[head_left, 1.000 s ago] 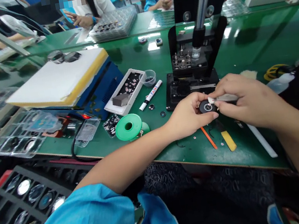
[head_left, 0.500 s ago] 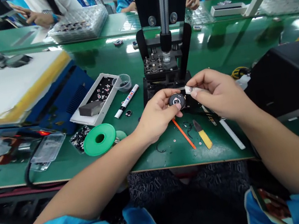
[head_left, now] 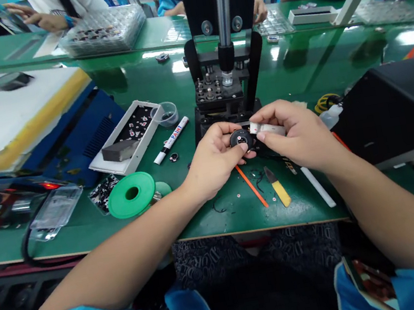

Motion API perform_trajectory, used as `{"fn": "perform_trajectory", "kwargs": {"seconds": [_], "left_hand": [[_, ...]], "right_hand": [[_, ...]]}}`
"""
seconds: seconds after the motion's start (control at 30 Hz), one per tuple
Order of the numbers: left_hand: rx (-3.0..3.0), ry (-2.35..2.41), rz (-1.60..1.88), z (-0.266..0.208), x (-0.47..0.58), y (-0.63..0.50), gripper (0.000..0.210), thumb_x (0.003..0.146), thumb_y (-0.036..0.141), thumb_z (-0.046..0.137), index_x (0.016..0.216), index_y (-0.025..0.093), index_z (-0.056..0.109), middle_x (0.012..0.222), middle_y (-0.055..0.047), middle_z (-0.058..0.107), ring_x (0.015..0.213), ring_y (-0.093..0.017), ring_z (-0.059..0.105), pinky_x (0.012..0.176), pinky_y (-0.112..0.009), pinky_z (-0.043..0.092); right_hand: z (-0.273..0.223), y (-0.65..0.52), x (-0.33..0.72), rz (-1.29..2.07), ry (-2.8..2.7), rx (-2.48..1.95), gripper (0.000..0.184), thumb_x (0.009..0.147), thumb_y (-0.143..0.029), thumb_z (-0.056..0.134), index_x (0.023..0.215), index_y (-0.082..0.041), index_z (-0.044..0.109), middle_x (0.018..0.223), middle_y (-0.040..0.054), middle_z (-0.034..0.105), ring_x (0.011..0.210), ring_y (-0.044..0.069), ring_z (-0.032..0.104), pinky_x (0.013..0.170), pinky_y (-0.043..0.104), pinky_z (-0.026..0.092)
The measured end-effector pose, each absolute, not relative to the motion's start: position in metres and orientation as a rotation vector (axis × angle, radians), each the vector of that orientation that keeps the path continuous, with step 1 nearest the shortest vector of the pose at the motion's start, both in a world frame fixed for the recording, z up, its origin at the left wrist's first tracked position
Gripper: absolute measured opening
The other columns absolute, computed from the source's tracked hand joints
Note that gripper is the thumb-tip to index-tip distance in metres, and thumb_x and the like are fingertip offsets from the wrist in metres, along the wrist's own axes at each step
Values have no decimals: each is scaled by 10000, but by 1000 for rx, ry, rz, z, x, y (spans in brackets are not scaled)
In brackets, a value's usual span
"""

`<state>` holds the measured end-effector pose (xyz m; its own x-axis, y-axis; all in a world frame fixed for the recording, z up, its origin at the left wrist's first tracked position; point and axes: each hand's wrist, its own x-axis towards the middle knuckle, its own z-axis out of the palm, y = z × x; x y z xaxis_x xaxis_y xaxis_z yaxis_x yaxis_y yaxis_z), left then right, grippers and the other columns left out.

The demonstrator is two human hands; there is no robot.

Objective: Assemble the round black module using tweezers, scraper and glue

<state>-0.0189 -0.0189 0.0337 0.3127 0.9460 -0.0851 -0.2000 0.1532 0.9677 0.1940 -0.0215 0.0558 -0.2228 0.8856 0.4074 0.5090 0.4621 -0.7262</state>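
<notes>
Between the thumb and fingers of my left hand (head_left: 218, 159) is a round black watch body (head_left: 240, 140), its back with the sensor window facing up. My right hand (head_left: 293, 131) pinches a small white piece (head_left: 264, 128), like a folded cloth or strip, whose end is close to the watch's right edge; I cannot tell whether they touch. Both hands hover just before the black press (head_left: 229, 65). Below them on the green bench lie an orange stick (head_left: 251, 185), a knife with a yellow handle (head_left: 278, 188) and a white rod (head_left: 318, 186).
Left of my hands are a paint marker (head_left: 171, 140), a white tray (head_left: 126, 137) with small parts, a clear cup (head_left: 164, 114) and a green spool (head_left: 131, 194). A blue box (head_left: 78, 129) stands further left, a black box (head_left: 395, 111) right. Co-workers' hands show across the bench.
The white piece in my right hand has come closer to the watch body, and more of it shows. My left hand keeps its hold. The whole view has shifted slightly.
</notes>
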Motion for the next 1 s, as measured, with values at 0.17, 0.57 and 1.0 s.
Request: {"fn": "perform_trajectory", "kwargs": {"seconds": [0.17,0.57,1.0], "left_hand": [[1064,873,985,34,-18,-20,445,882,60,811,1288,148,651,963,-11,820,791,-131,838,645,-180,585],[1101,853,995,29,-18,-22,337,889,100,830,1204,139,719,970,-27,832,833,-124,829,678,-179,620],[1148,829,1071,23,-12,-24,304,905,136,823,1188,133,713,926,-9,820,788,-92,792,656,-155,643]], "right_hand": [[57,-23,192,465,-1957,-1103,246,905,-171,676,1097,-256,805,1071,45,825,1025,256,750,930,428,608],[46,-21,192,297,-2015,-997,245,956,-169,670,1118,-275,819,1056,64,795,1013,273,743,906,468,608],[46,-23,187,252,-2055,-971,241,958,-124,652,1073,-273,805,983,58,728,995,275,702,844,459,577]]}}
